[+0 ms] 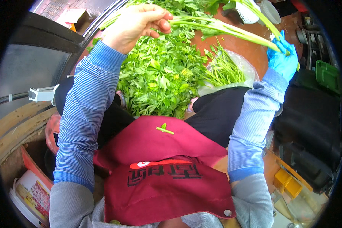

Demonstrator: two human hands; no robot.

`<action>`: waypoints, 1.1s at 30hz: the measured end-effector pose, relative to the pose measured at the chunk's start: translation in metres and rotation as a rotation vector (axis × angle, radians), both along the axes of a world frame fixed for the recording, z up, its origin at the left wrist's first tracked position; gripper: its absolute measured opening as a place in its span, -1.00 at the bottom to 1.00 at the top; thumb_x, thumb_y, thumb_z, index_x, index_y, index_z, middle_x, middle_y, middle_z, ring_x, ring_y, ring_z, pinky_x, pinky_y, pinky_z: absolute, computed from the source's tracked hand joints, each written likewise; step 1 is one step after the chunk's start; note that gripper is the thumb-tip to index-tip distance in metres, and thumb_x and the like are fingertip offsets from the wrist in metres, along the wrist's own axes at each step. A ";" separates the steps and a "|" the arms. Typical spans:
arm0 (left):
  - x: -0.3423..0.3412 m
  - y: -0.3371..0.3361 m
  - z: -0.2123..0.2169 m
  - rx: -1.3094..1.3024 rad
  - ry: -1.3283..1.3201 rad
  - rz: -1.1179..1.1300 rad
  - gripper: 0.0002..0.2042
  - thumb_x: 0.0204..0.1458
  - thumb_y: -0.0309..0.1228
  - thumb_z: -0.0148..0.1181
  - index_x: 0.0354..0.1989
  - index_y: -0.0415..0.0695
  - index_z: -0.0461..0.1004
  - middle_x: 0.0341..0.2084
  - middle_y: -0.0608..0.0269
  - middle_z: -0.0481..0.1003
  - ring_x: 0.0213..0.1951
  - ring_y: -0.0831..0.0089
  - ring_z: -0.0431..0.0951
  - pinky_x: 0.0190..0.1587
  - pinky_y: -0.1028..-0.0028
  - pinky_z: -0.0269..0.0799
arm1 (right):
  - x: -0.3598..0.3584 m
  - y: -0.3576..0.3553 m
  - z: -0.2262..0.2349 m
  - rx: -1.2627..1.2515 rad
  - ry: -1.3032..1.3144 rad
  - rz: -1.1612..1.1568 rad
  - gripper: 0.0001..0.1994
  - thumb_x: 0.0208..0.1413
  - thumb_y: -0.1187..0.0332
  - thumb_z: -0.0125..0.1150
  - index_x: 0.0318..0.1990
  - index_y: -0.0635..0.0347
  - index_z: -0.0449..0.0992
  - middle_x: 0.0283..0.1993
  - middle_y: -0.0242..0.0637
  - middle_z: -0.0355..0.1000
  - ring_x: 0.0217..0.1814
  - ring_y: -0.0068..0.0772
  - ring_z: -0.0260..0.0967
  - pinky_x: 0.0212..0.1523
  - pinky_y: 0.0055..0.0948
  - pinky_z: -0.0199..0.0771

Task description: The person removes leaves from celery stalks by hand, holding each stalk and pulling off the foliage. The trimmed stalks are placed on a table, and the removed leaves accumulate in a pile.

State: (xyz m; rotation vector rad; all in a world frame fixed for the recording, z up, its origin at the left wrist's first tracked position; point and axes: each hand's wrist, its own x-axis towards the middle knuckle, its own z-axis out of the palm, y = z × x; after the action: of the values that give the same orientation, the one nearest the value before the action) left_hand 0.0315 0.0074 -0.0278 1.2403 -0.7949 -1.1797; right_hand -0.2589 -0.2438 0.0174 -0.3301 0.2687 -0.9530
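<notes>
Raised at the right, my right hand [283, 57] wears a blue glove and is closed round the thick pale ends of a few celery stalks [235, 31]. One stalk slants up toward the top edge, while others stretch left across the view. Their thinner ends meet the curled fingers of my bare left hand [140, 24], which looks closed on them; the exact grip is partly hidden. Below both hands spreads a big heap of leafy celery greens [159, 76]. A short cut piece of stalk with a small leaf [165, 129] lies on my dark red apron [155, 148].
A clear plastic bag [249, 70] with thin green stems [226, 70] lies right of the heap on the reddish-brown floor [254, 51]. A white perforated basket [247, 11] stands beyond. At left are wooden slats [17, 117] and a white bucket [30, 197]; at right, a green bin [328, 77].
</notes>
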 end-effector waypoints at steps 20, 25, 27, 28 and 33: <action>-0.053 -0.016 0.026 -0.280 -0.292 -0.060 -0.84 0.00 -0.55 0.03 -0.26 -0.23 0.48 -0.35 0.25 0.50 -0.26 0.56 0.45 -0.18 0.55 0.36 | 0.052 0.043 0.009 -0.018 -0.147 0.213 -0.50 0.17 0.19 -0.12 0.15 0.38 0.11 -0.64 -0.50 0.05 -0.62 -0.71 -0.02 -0.72 -0.70 0.02; -0.056 -0.022 0.018 -0.157 -0.498 -0.069 -0.84 -0.03 -0.51 0.05 -0.28 -0.26 0.48 -0.40 0.24 0.50 -0.31 0.53 0.45 -0.19 0.53 0.36 | 0.069 0.057 0.015 -0.074 -0.167 0.296 -0.47 0.17 0.15 -0.13 0.20 0.33 0.07 -0.65 -0.52 0.00 -0.62 -0.73 -0.08 -0.75 -0.71 0.00; -0.055 -0.025 0.013 -0.106 -0.361 -0.185 -0.83 -0.03 -0.48 0.07 -0.29 -0.27 0.48 -0.41 0.24 0.50 -0.31 0.52 0.44 -0.18 0.51 0.35 | 0.074 0.060 0.016 -0.088 -0.157 0.356 -0.44 0.15 0.19 -0.06 0.22 0.29 0.02 -0.64 -0.53 -0.01 -0.62 -0.74 -0.07 -0.74 -0.72 -0.03; -0.051 -0.026 0.011 -0.153 -0.347 -0.258 -0.80 -0.03 -0.43 0.09 -0.29 -0.29 0.48 -0.40 0.24 0.50 -0.30 0.54 0.43 -0.17 0.51 0.34 | 0.078 0.063 0.015 -0.084 -0.160 0.390 -0.44 0.14 0.18 -0.05 0.22 0.29 0.02 -0.64 -0.53 -0.01 -0.62 -0.74 -0.07 -0.74 -0.72 -0.04; -0.048 -0.022 0.005 0.054 0.046 -0.499 -0.77 -0.06 -0.41 0.13 -0.20 -0.19 0.46 -0.46 0.38 0.43 -0.50 0.73 0.28 -0.51 0.68 0.21 | 0.085 0.067 0.011 -0.111 -0.102 0.418 -0.38 0.16 0.14 -0.10 0.24 0.37 -0.08 -0.66 -0.52 -0.04 -0.61 -0.68 -0.07 -0.75 -0.69 0.00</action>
State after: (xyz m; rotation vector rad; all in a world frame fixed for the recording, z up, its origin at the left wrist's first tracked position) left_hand -0.0163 -0.0146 -0.0225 1.0825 -1.0822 -1.6321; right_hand -0.1736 -0.1768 0.0279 -0.4187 0.0479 -0.5708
